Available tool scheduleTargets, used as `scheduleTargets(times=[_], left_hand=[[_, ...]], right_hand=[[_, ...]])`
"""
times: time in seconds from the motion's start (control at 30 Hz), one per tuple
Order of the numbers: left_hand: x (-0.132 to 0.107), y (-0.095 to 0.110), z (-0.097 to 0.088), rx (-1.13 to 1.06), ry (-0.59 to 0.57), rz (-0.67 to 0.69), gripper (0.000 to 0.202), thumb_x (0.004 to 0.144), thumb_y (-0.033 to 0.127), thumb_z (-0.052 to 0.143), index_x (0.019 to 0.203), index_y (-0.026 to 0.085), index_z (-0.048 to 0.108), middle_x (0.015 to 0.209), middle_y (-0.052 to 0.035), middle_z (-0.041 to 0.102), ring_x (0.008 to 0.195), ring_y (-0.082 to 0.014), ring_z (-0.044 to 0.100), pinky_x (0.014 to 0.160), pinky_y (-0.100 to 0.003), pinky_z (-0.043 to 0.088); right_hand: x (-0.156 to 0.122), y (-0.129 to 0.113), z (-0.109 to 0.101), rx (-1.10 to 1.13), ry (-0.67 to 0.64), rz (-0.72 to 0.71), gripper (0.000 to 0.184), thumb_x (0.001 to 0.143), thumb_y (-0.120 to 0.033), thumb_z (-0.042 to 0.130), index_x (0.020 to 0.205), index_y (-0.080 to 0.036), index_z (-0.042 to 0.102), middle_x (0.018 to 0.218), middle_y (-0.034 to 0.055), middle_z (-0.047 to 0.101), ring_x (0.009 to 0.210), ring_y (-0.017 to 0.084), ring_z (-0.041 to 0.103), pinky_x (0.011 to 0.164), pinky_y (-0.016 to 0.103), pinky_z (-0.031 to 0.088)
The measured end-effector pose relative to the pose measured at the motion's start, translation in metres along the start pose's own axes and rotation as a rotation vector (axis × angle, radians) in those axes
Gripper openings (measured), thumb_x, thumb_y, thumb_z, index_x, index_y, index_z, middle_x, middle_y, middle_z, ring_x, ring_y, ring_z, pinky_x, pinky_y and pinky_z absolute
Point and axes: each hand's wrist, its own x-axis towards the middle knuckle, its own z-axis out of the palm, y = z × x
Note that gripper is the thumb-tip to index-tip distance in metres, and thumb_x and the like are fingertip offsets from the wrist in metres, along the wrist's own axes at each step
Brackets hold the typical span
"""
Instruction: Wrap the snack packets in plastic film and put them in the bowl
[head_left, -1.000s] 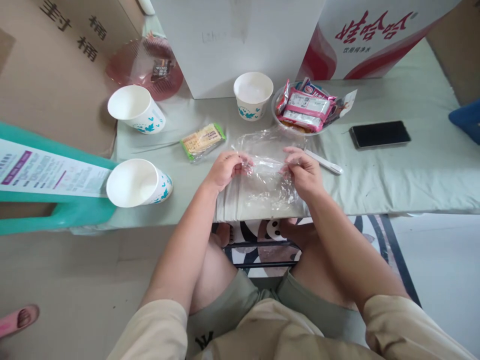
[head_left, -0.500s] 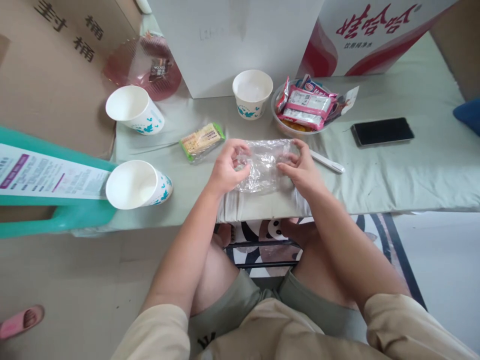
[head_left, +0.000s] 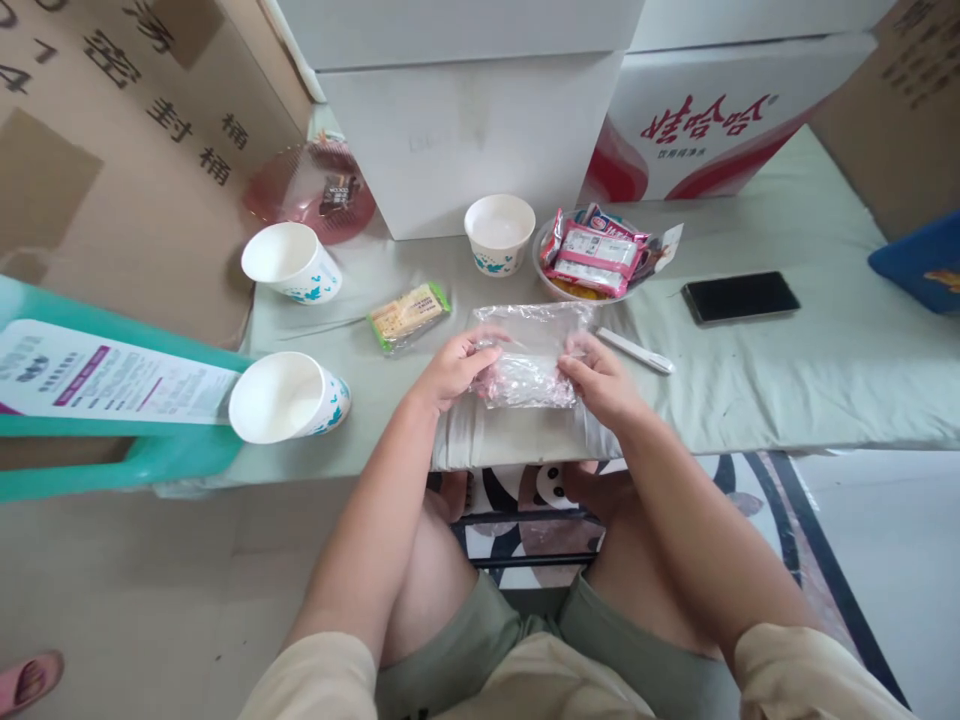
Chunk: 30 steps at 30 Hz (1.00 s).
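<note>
Both hands grip a clear, crinkled plastic bag (head_left: 529,370) near the table's front edge. My left hand (head_left: 459,368) pinches its left side, thumb on top. My right hand (head_left: 598,376) pinches the opposite side in the same way; some fingers show blurred through the film. A white pen-like stick (head_left: 637,352) lies just beyond my right hand. Up and to the left of the bag rests a wrapped snack (head_left: 409,317) with green ends. Farther back are a white paper bowl (head_left: 500,236) with blue leaves and a clear bowl (head_left: 547,285) heaped with snack packets (head_left: 600,255).
At left, two paper cups (head_left: 279,398) lean beside a green and white carton-like panel (head_left: 127,385). A pink ribbed dish (head_left: 300,205) stands behind them. A black phone (head_left: 741,298) lies at right. White boxes (head_left: 472,140) line the back; a blue object (head_left: 919,262) sits at the right edge.
The bag is now flatter and stretched smooth in its upper part, with folds gathered lower down. Both hands still hold its sides. The camera view has tilted upward slightly.
</note>
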Motion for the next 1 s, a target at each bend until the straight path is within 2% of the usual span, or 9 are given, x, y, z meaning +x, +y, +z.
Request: scheduleTargets(times=[0.2, 0.33, 0.4, 0.5, 0.6, 0.7, 0.87, 0.93, 1.0], left_hand=[[0.009, 0.010, 0.003, -0.119, 0.003, 0.107, 0.019, 0.074, 0.037, 0.064, 0.072, 0.018, 0.064, 0.064, 0.0007, 0.058, 0.053, -0.0100, 0.055, 0.050, -0.023, 0.046], [0.020, 0.005, 0.009, 0.174, 0.105, 0.227, 0.007, 0.068, 0.022, 0.063, 0.074, 0.018, 0.064, 0.069, 0.0014, 0.060, 0.059, -0.0096, 0.053, 0.055, -0.021, 0.044], [0.024, 0.000, 0.012, 0.341, 0.164, 0.296, 0.026, 0.063, 0.008, 0.060, 0.086, 0.020, 0.066, 0.079, 0.0016, 0.064, 0.068, -0.0112, 0.059, 0.064, -0.022, 0.047], [0.024, -0.007, 0.016, 0.516, 0.448, 0.473, 0.041, 0.065, 0.002, 0.055, 0.099, 0.022, 0.066, 0.100, -0.0029, 0.068, 0.090, -0.0161, 0.064, 0.083, -0.029, 0.053], [0.019, -0.011, 0.024, 0.642, 0.727, 0.662, 0.026, 0.074, 0.007, 0.060, 0.094, 0.022, 0.064, 0.103, -0.0058, 0.068, 0.103, -0.0205, 0.063, 0.096, -0.036, 0.051], [0.018, -0.016, 0.036, 0.603, 0.535, 0.612, 0.017, 0.083, 0.023, 0.065, 0.100, 0.022, 0.065, 0.110, -0.0071, 0.071, 0.110, -0.0221, 0.064, 0.101, -0.039, 0.050], [0.027, -0.024, 0.048, 0.234, 0.087, 0.334, 0.043, 0.084, 0.041, 0.071, 0.121, 0.020, 0.064, 0.124, -0.0111, 0.072, 0.116, -0.0246, 0.067, 0.100, -0.039, 0.052], [0.028, -0.023, 0.048, 0.110, 0.001, 0.299, 0.044, 0.084, 0.042, 0.072, 0.122, 0.021, 0.066, 0.118, -0.0093, 0.074, 0.106, -0.0227, 0.069, 0.092, -0.035, 0.054], [0.027, -0.021, 0.048, 0.016, 0.007, 0.286, 0.039, 0.082, 0.039, 0.073, 0.117, 0.021, 0.071, 0.114, -0.0077, 0.075, 0.100, -0.0204, 0.070, 0.086, -0.031, 0.054]], right_hand=[[0.001, -0.012, -0.006, 0.228, 0.035, -0.041, 0.024, 0.067, -0.041, 0.069, 0.078, -0.025, 0.054, 0.059, -0.0036, 0.056, 0.055, 0.014, 0.054, 0.055, 0.028, 0.043], [-0.002, -0.013, -0.013, 0.100, 0.065, -0.028, 0.035, 0.074, -0.057, 0.060, 0.069, -0.023, 0.053, 0.063, 0.0004, 0.055, 0.059, 0.015, 0.052, 0.058, 0.030, 0.042], [-0.003, -0.010, -0.012, -0.004, 0.160, 0.019, 0.034, 0.071, -0.052, 0.070, 0.081, -0.025, 0.053, 0.063, -0.0039, 0.052, 0.057, 0.013, 0.047, 0.055, 0.028, 0.037], [-0.002, -0.006, -0.006, -0.053, 0.240, 0.056, 0.046, 0.060, -0.035, 0.079, 0.097, -0.026, 0.054, 0.070, -0.0066, 0.057, 0.060, 0.013, 0.048, 0.057, 0.026, 0.037], [0.001, -0.005, 0.002, -0.057, 0.291, -0.023, 0.030, 0.062, -0.034, 0.075, 0.082, -0.023, 0.056, 0.071, -0.0044, 0.056, 0.064, 0.012, 0.047, 0.061, 0.027, 0.036], [0.003, -0.005, 0.009, -0.033, 0.285, -0.080, 0.022, 0.065, -0.032, 0.072, 0.074, -0.022, 0.054, 0.076, -0.0029, 0.057, 0.066, 0.012, 0.045, 0.061, 0.027, 0.035], [0.005, -0.005, 0.018, 0.215, 0.063, -0.041, 0.031, 0.067, -0.043, 0.077, 0.085, -0.024, 0.060, 0.087, -0.0001, 0.063, 0.079, 0.017, 0.058, 0.073, 0.032, 0.047], [0.006, -0.005, 0.018, 0.211, 0.020, -0.038, 0.035, 0.071, -0.050, 0.075, 0.091, -0.025, 0.062, 0.088, 0.0015, 0.065, 0.083, 0.019, 0.061, 0.079, 0.035, 0.050], [0.007, -0.004, 0.018, 0.074, 0.124, -0.112, 0.035, 0.074, -0.051, 0.074, 0.093, -0.025, 0.063, 0.093, 0.0027, 0.064, 0.087, 0.020, 0.061, 0.082, 0.035, 0.050]])
